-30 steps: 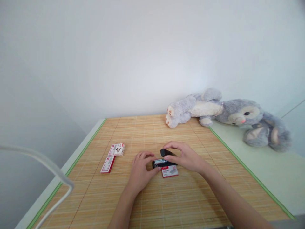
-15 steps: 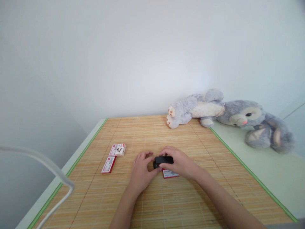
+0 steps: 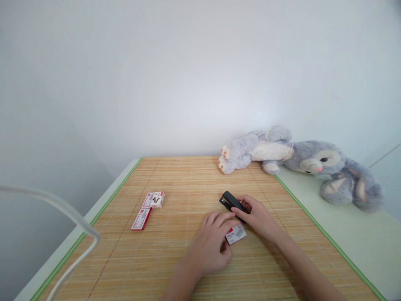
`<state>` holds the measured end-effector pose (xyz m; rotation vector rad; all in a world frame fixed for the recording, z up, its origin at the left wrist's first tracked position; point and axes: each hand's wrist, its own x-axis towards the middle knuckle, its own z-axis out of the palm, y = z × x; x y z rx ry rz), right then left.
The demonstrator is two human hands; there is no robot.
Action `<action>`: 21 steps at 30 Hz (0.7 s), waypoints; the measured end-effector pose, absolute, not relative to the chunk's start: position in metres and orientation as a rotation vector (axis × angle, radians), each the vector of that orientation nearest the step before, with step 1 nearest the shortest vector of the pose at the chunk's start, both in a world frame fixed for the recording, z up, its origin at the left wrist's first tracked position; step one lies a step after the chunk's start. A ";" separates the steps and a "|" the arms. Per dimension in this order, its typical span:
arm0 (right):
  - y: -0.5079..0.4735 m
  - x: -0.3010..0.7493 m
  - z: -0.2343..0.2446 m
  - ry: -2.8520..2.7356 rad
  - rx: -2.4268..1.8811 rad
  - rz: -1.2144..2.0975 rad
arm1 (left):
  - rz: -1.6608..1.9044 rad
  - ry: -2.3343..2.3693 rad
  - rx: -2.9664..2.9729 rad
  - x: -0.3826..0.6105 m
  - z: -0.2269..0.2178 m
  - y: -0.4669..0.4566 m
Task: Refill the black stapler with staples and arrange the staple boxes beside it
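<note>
A black stapler [image 3: 231,200] lies slantwise on the bamboo mat, its front end pointing up and left. My right hand [image 3: 260,216] grips its rear part, thumb on the near side and fingers on the far side. Just below it, a small red-and-white staple box [image 3: 237,234] rests with its printed face up. My left hand [image 3: 213,242] is closed on the left end of that box, fingers over its far edge and thumb at the near side. Its left edge is hidden by the hand.
Red-and-white flat boxes [image 3: 141,218] lie at the left, with a small white box [image 3: 157,200] beside them. A grey plush rabbit [image 3: 275,150] lies along the wall at the back right. A white cable [image 3: 78,219] hangs at the left front. The bamboo mat [image 3: 188,175] has green edging.
My right hand has moved right with the stapler, turning it slantwise and off the staple box. My left hand has left the stapler's side and come right and nearer, onto the box, which has turned slightly.
</note>
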<state>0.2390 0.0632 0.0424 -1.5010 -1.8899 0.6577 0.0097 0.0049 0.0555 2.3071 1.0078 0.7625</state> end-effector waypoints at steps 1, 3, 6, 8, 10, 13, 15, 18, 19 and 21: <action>0.063 0.239 0.043 -1.894 -1.507 0.669 | 0.748 0.973 2.321 0.013 0.056 0.005; 0.064 0.240 0.045 -1.914 -1.521 0.692 | 0.717 0.954 2.339 0.016 0.056 0.006; 0.064 0.239 0.044 -1.936 -1.536 0.712 | 0.652 1.016 2.361 0.013 0.055 0.007; 0.064 0.238 0.041 -1.922 -1.534 0.723 | 0.622 1.049 2.362 0.011 0.056 0.006; 0.064 0.237 0.037 -1.890 -1.532 0.728 | 0.611 1.061 2.345 0.012 0.057 0.002; 0.064 0.235 0.033 -1.841 -1.528 0.721 | 0.640 1.115 2.302 0.019 0.060 -0.004; 0.063 0.235 0.033 -1.828 -1.526 0.729 | 0.669 1.131 2.287 0.024 0.060 -0.007; 0.060 0.235 0.035 -1.811 -1.525 0.746 | 0.680 1.122 2.275 0.020 0.056 -0.002; 0.059 0.235 0.035 -1.798 -1.514 0.750 | 0.690 1.147 2.265 0.014 0.054 0.003; 0.056 0.235 0.036 -1.778 -1.490 0.754 | 0.746 1.239 2.225 -0.003 0.048 0.016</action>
